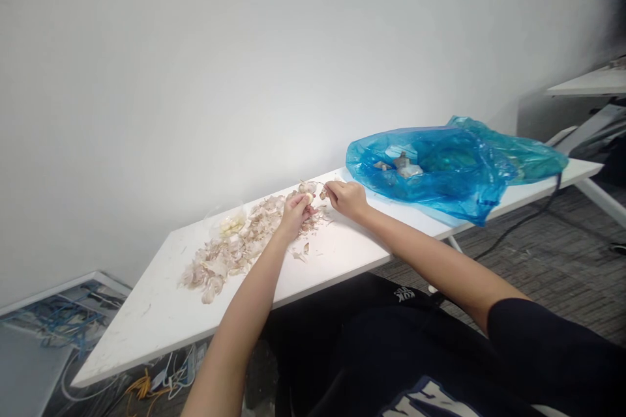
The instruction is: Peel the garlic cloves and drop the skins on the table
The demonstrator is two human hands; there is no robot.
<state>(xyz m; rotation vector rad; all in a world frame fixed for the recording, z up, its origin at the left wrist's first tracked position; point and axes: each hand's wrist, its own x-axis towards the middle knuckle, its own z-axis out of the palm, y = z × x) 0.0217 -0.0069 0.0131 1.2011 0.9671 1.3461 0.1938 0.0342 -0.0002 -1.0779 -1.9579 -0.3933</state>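
Observation:
My left hand [296, 212] is closed around a garlic bulb [308, 188] near the far edge of the white table [161, 313]. My right hand [346, 199] is right beside it, its fingertips pinching a bit of papery garlic skin [323, 194] at the bulb. A wide heap of garlic peels [235, 249] spreads over the table to the left of my hands. A small clear bowl with peeled cloves [231, 224] sits at the back of that heap.
A crumpled blue plastic bag [454, 166] lies on the table's right part, with garlic bulbs showing through it. A white wall stands directly behind the table. Tangled cables lie on the floor at lower left. Another white table stands at far right.

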